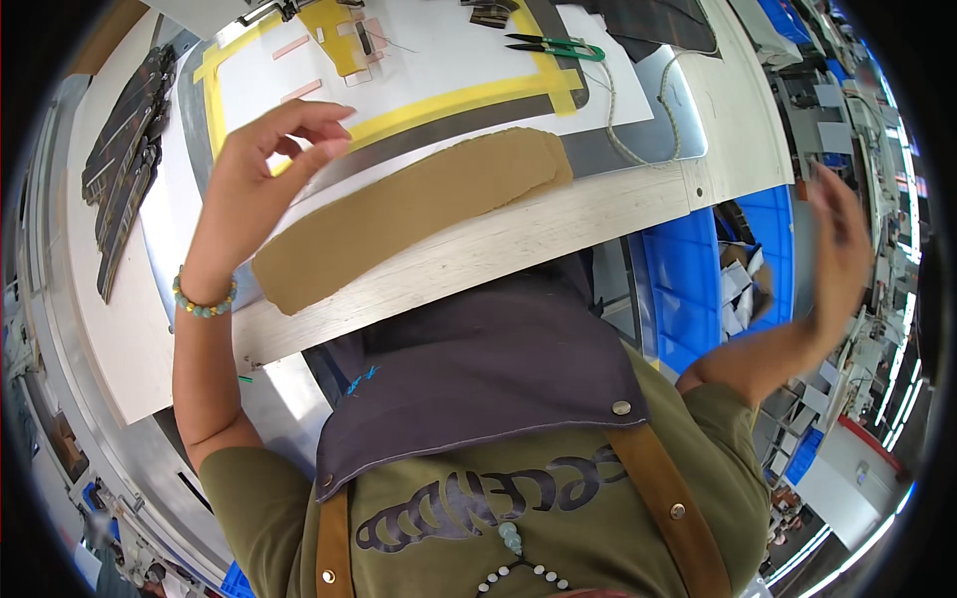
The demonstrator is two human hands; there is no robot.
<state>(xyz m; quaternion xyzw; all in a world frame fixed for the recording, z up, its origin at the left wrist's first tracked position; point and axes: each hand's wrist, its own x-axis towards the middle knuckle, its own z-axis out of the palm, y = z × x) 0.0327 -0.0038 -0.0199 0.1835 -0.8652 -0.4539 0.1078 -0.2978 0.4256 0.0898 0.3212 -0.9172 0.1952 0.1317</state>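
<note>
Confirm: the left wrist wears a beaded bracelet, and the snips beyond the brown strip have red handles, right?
Not quite: in the head view, the snips beyond the brown strip have green handles, not red. The left hand does have a beaded bracelet at its wrist.

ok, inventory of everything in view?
Table: 1, pale, centre
Curved strip: 1, brown, table's near edge
Sheet: 1, white, upper centre
Tape: several, yellow, on sheet
Small strips: several, pink, on sheet
Snips: 1, green-black, upper right
Cord: 1, pale, near snips
Fabric pieces: several, dark, left, upper right
Bin: 1+, blue, below-right
Background items: many, mixed, both sides
Apron: 1, dark grey, torso
Bracelet: 1, multicoloured, left wrist
Left hand: 1, bare, over table
Right hand: 1, bare, far right
</note>
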